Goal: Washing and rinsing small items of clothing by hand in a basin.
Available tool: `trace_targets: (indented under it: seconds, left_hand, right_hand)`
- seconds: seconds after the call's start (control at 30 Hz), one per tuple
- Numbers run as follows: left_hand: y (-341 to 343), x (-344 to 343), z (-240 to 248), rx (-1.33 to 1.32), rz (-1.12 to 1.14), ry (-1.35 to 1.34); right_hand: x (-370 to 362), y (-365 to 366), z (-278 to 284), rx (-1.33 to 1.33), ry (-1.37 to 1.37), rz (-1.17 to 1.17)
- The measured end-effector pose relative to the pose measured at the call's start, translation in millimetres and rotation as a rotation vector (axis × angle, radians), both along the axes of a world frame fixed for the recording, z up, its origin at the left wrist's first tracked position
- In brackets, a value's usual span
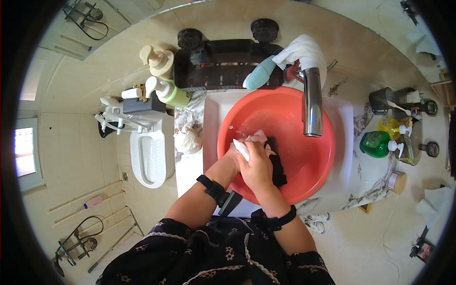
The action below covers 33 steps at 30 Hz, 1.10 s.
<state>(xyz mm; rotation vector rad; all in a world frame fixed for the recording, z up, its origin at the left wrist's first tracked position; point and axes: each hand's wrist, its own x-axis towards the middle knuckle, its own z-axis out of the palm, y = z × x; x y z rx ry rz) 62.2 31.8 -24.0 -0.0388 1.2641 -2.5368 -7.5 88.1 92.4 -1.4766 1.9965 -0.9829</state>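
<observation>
Both my hands are low inside a red plastic basin that sits in the white sink. My right hand is closed on a wet white cloth, with a smooth white fold of it showing beside the thumb. Pressed close at the left is my left hand; its fingers are mostly hidden behind the cloth and the right hand. A paler bunched part of the cloth rises beyond the fingers. Just right of my right hand, a black cloth lies on the basin's bottom.
A chrome faucet reaches over the basin's right side, draped with a white cloth. Behind stands a black rack with a light-blue brush. Pump bottles stand left; a green bottle stands right. A crumpled white cloth lies left.
</observation>
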Motion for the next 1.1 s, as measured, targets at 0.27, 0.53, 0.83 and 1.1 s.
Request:
trace_targets:
  seconds: [0.27, 0.53, 0.83, 1.1]
  left_hand:
    - [32, -7, 33, -0.633, -0.029, -0.490]
    - [42, -13, 92, -0.949, -0.617, -1.169]
    - [-17, 44, 151, -0.863, -0.154, -1.227]
    - [-20, 74, 174, -0.934, -0.249, -1.303]
  right_hand:
    - [-1, 8, -2, -0.108, 0.141, -0.220]
    - [-44, 22, -58, 0.271, -0.357, -0.263]
    - [-80, 56, -80, 0.509, -0.024, -0.060]
    - [-57, 55, -91, 0.707, -0.099, 0.071]
